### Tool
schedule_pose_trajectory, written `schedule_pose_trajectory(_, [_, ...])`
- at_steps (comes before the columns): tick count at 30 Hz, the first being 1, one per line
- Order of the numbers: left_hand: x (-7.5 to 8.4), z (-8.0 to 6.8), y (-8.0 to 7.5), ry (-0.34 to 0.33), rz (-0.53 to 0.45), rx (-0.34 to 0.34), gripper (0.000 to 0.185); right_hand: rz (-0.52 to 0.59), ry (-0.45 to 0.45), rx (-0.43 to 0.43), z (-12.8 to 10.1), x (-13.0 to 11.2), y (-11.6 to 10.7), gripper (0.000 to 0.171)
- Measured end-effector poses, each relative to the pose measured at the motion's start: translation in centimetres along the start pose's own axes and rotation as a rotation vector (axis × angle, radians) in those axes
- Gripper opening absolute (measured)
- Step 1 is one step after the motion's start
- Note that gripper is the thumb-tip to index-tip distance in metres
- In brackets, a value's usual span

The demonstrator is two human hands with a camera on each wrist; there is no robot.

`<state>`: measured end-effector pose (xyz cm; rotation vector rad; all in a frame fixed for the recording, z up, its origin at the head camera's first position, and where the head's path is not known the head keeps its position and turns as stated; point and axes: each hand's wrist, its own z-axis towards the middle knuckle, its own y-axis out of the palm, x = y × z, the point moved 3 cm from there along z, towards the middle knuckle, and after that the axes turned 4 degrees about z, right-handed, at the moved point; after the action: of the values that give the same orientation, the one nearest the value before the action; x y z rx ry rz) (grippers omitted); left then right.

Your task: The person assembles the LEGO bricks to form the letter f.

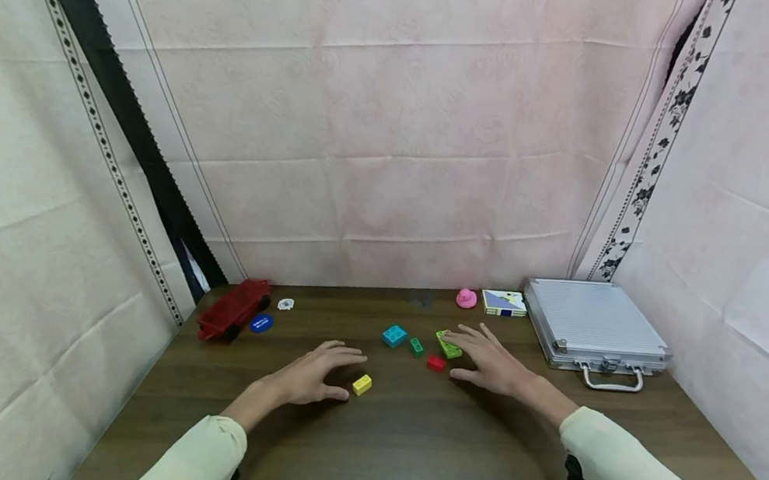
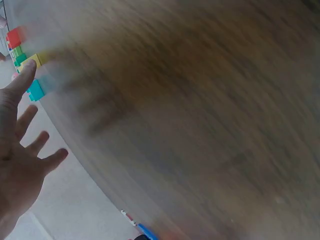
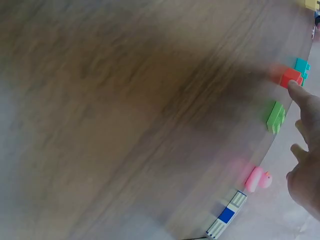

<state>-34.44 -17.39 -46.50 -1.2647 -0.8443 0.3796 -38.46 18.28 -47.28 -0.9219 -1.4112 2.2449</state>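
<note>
My left hand (image 1: 316, 374) hovers low over the table with fingers extended and thumb apart. Just right of its thumb lies a yellow toy brick (image 1: 362, 385); in the left wrist view the thumb overlaps this yellow brick (image 2: 34, 61). With fingers spread, my right hand (image 1: 493, 362) reaches in from the right, its fingertips over a lime green brick (image 1: 449, 349). A red brick (image 1: 436, 364) sits left of that thumb. Farther left are a small dark green brick (image 1: 417, 347) and a turquoise brick (image 1: 394, 336). Neither hand holds anything.
A silver case (image 1: 601, 325) lies at the right, its handle toward me. Along the back are a pink rubber duck (image 1: 466, 299) and a small flat box (image 1: 504, 303). A red toy vehicle (image 1: 234, 309), a blue disc (image 1: 261, 323) and a white piece (image 1: 285, 304) occupy the left.
</note>
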Motion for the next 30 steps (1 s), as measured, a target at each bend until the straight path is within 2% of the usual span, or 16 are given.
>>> schedule_pose_trajectory(7, [0.3, 0.9, 0.4, 0.008, -0.100, 0.008, 0.056, -0.004, -0.045, -0.085, 0.8, -0.8, 0.6, 0.049])
schedule_pose_trajectory(15, [0.3, 1.1, 0.9, -0.067, -0.155, 0.000, 0.049, 0.041, -0.055, -0.114, 1.6, -1.5, 1.1, 0.044])
schedule_pose_trajectory(20, [0.0, 1.3, 1.2, -0.092, -0.152, 0.004, 0.044, 0.054, -0.026, -0.128, 1.8, -1.8, 1.3, 0.043])
schedule_pose_trajectory(25, [0.1, 1.6, 1.3, -0.093, -0.188, 0.032, 0.038, 0.025, 0.016, -0.128, 1.9, -1.8, 1.5, 0.041])
schedule_pose_trajectory(30, [0.3, 2.1, 1.6, -0.094, -0.164, 0.072, 0.034, 0.004, 0.066, -0.137, 2.0, -1.7, 1.7, 0.038])
